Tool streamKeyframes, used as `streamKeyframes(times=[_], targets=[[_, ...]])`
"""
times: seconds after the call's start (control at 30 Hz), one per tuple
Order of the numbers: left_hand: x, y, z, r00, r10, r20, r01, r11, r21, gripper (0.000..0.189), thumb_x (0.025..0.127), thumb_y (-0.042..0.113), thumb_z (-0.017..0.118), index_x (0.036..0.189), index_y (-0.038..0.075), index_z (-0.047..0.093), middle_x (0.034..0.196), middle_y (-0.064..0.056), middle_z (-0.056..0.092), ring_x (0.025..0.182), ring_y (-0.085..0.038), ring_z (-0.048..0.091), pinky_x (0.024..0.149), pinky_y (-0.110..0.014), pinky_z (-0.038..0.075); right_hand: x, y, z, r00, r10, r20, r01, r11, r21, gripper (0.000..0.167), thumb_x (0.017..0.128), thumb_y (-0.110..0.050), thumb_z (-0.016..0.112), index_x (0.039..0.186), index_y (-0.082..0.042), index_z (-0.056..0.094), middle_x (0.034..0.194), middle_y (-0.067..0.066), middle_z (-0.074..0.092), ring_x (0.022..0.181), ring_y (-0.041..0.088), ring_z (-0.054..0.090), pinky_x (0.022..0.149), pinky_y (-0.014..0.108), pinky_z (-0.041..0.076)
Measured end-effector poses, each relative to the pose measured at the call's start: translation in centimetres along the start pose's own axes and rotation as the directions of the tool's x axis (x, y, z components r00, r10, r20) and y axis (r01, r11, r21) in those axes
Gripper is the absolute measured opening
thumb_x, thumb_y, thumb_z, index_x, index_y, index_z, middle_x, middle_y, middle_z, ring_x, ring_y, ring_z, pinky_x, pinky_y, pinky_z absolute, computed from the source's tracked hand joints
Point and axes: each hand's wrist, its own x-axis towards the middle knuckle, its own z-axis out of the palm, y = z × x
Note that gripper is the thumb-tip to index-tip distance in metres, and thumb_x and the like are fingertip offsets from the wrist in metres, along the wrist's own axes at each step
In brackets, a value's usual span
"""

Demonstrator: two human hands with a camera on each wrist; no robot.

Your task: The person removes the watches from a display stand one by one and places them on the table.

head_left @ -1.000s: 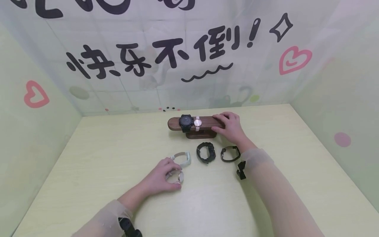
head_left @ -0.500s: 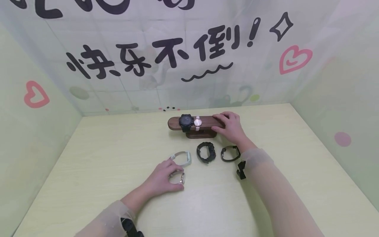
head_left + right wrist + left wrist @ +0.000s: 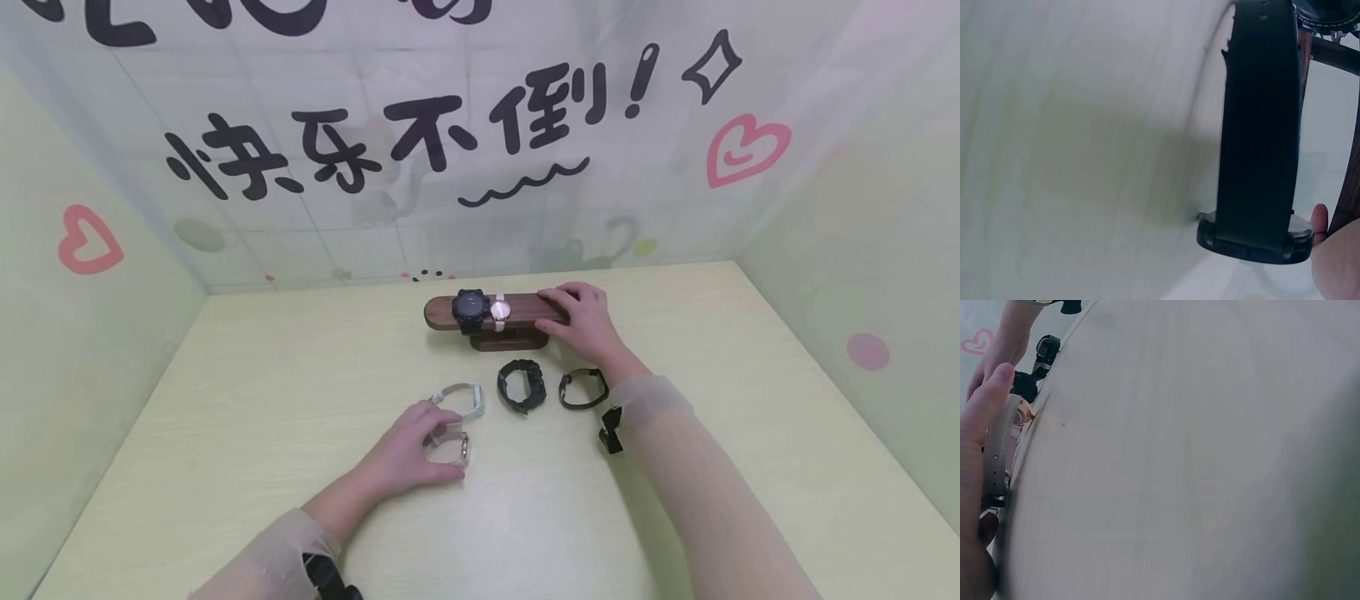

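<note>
The wooden watch stand (image 3: 527, 310) is gripped, seemingly for steadiness, by the right hand (image 3: 587, 321), a pale-strapped wristwatch (image 3: 465, 451) by the left hand (image 3: 405, 452).

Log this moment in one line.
left hand: holds pale-strapped watch; right hand: grips wooden stand; stand: black watch, small watch; table: mint watch, chunky black watch, slim black watch

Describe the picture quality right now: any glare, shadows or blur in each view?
Head view: mostly sharp, soft glare on the table, a shadow beside the right sleeve; left wrist: dim, a blurry dark patch at right, though holes show in the grey strap; right wrist: bluish, black band low in detail, soft shadow beside it.
</note>
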Motion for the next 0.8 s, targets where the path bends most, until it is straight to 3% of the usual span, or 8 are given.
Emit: streamKeyframes(times=[0.5, 0.8], targets=[[0.2, -0.2, -0.5, 0.999, -0.009, -0.031, 0.008, 0.999, -0.054, 0.073, 0.066, 0.046, 0.081, 0.126, 0.012, 0.055, 0.1, 0.004, 0.051, 0.086, -0.01, 0.046, 0.074, -0.028, 0.046, 0.0, 0.2, 0.2, 1.0, -0.008, -0.007, 0.008, 1.0, 0.006, 0.049, 0.086, -0.035, 0.068, 0.13, -0.017, 0.056, 0.131, 0.017, 0.04, 0.125, 0.04, 0.026, 0.105, 0.052, 0.021], [0.7, 0.1, -1.4, 0.998, -0.03, -0.055, 0.026, 0.997, -0.069, 0.073, 0.069, 0.037, 0.081, 0.129, 0.007, 0.053, 0.1, 0.0, 0.052, 0.089, -0.013, 0.047, 0.079, -0.032, 0.047, 0.0, 0.0, 0.1, 1.0, 0.003, -0.004, -0.003, 1.0, 0.015, 0.049, 0.086, -0.034, 0.068, 0.13, -0.017, 0.056, 0.131, 0.017, 0.039, 0.126, 0.04, 0.024, 0.104, 0.052, 0.023]])
